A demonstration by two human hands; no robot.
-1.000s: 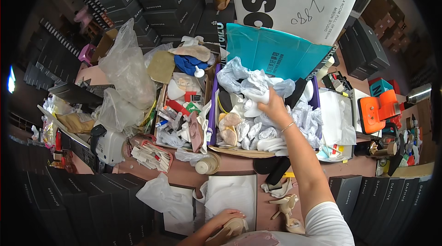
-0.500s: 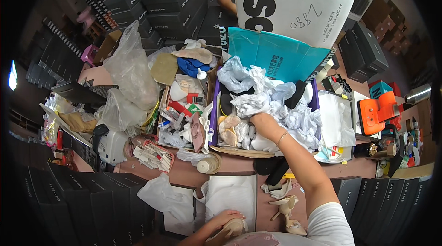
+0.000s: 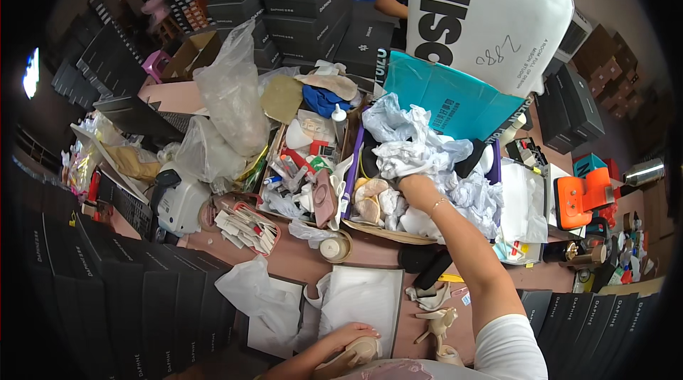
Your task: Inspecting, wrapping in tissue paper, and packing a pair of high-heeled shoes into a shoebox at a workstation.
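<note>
At the lower edge, my left hand (image 3: 350, 336) is wrapped over a beige shoe (image 3: 361, 353), partly cut off by the frame. Beyond it lies an open shoe box lined with white tissue paper (image 3: 359, 302). My right arm reaches forward, and my right hand (image 3: 421, 193) is down in a purple-sided bin (image 3: 351, 184) full of crumpled white paper (image 3: 473, 191). Its fingers are hidden among the paper, beside some beige round pads (image 3: 368, 202). A beige high-heeled sandal (image 3: 437, 323) lies right of the box, close to my right forearm.
A box of small tools and tubes (image 3: 302, 166) stands left of the bin, with a basket of white strips (image 3: 245, 229) nearer. Stacked dark shoe boxes (image 3: 171, 294) flank the left. An orange tape dispenser (image 3: 580, 198) is at right. Behind the bin rises a turquoise carton (image 3: 452, 88).
The view has shifted, so the tabletop things appear slightly more to the right. My right hand stays in the bin, and my left hand keeps its hold on the shoe.
</note>
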